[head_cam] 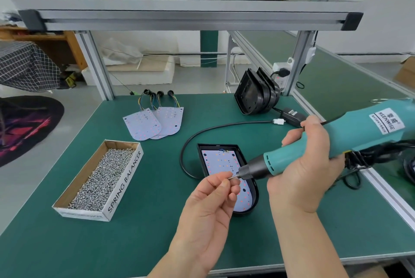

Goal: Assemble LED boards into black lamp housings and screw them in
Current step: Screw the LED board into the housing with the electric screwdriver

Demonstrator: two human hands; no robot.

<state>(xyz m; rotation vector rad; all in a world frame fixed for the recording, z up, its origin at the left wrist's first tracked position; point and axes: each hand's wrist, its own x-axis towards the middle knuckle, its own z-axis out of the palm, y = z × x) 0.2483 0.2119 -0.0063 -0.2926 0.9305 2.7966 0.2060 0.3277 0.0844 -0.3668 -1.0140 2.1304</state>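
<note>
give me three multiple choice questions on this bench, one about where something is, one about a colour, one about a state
1. Where is the box of screws relative to the black housing near the hands?
A. Behind it
B. To its left
C. To its right

2. What colour is the body of the electric screwdriver?
A. Teal
B. Red
C. Yellow

3. What state is that housing in?
A. Empty
B. Closed with a cover
C. Holding an LED board

Answers:
1 B, the box lies to the left of the housing.
2 A, the body gripped by the right hand is teal.
3 C, a pale board dotted with LEDs lies inside it.
</note>
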